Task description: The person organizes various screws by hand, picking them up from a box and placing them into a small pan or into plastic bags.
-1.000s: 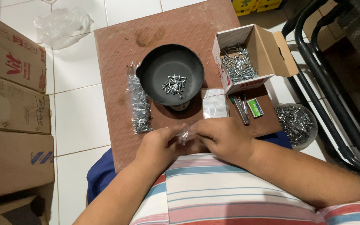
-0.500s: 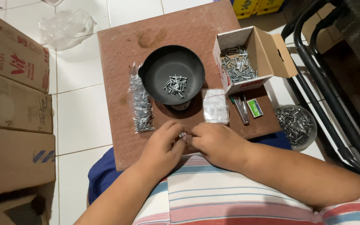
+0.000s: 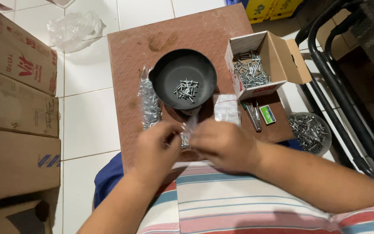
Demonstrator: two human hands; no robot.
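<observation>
A black bowl [image 3: 182, 78] at twelve o'clock holds a few screws [image 3: 186, 89]; the open carton [image 3: 262, 60] at two o'clock holds many. My left hand [image 3: 154, 151] and right hand [image 3: 224, 145] pinch a small clear bag [image 3: 187, 134] between their fingertips, apparently holding screws, though blurred.

We see a small clear plastic bag [image 3: 188, 135] pinched between the left hand [image 3: 154, 149] and right hand [image 3: 221, 145], holding a few silvery nails bunched near its bottom. It hangs roughly upright, blurred, just above the near edge of the brown board [image 3: 126, 65].
</observation>
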